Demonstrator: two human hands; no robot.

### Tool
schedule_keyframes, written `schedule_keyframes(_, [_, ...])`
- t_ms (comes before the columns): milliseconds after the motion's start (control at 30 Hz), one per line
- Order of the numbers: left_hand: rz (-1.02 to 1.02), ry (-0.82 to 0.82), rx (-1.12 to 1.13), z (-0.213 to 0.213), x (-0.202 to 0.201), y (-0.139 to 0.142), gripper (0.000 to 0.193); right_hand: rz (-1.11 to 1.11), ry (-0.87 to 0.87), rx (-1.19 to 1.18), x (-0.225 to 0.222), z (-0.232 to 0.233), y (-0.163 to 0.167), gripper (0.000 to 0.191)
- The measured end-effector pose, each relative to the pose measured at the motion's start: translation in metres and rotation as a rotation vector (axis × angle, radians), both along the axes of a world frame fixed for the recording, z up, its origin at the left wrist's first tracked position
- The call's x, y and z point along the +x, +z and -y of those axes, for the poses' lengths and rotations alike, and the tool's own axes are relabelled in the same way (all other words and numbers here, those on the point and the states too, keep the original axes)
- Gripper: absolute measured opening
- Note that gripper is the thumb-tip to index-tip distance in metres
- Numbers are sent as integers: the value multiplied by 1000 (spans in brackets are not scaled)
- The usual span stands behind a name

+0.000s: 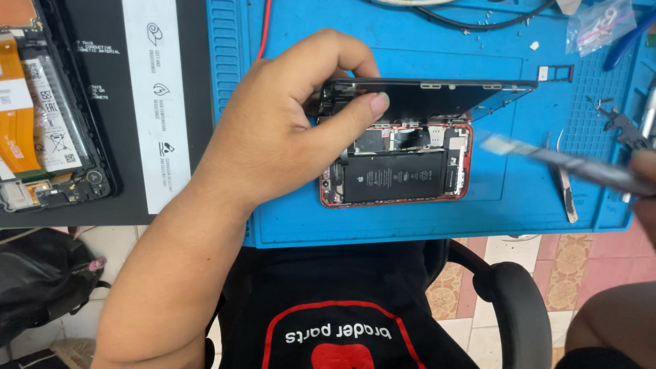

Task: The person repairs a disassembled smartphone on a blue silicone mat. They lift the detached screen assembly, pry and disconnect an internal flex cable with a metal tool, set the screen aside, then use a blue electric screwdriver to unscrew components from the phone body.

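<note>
1. The left hand [287,130] comes in from the lower left, forearm running diagonally up across the view, wrist bent a little so the fingers curl over the top. It's pinching the near end of the phone's screen panel [437,99], thumb pressed flat on the underside edge and the other fingers wrapped over the top edge, so a snug, narrow pinch on the panel.

2. The right hand [646,184] is barely in view at the right edge, blurry. It has a thin metal tool [560,160] that reaches out from the hand toward the phone, tip hovering in the air just short of it. How the fingers sit on it, can't tell; most of that hand is cut off.

3. The screen panel is lifted like a book cover, hinged along its far long edge, tilted up from the pinch. Its long axis runs away from the pinching fingers, toward the tool side.

4. Right below the pinch lies the red phone body [396,167], flat on the blue mat [506,198], long axis the same way, black battery [395,176] face up.

5. Hard to see: the phone's end nearest the pinch is covered by the thumb and fingers, and the raised panel hides the body's far edge. Tweezers [566,181] lie on the mat under the blurry tool.
</note>
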State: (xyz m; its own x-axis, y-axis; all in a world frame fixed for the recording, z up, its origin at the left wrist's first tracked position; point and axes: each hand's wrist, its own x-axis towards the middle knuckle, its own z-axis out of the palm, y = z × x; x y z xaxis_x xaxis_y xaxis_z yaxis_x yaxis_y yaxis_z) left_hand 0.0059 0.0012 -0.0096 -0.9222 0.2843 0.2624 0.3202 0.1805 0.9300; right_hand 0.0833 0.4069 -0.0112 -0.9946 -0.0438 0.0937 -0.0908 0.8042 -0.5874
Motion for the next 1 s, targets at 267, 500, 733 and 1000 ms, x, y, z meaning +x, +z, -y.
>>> schedule_keyframes(267, [44, -3, 6, -1, -1, 0, 13, 32, 499, 328, -40, 70, 65, 27])
schedule_keyframes(500, [44, 5, 38, -2, -1, -1, 14, -159, 648, 501, -71, 156, 96, 22])
schedule_keyframes(733, [15, -5, 64, -2, -1, -4, 14, -64, 707, 583, -82, 145, 95, 18])
schedule_keyframes(1000, [4, -13, 75, -1, -3, -4, 14, 589, 628, 642, -79, 114, 70, 58])
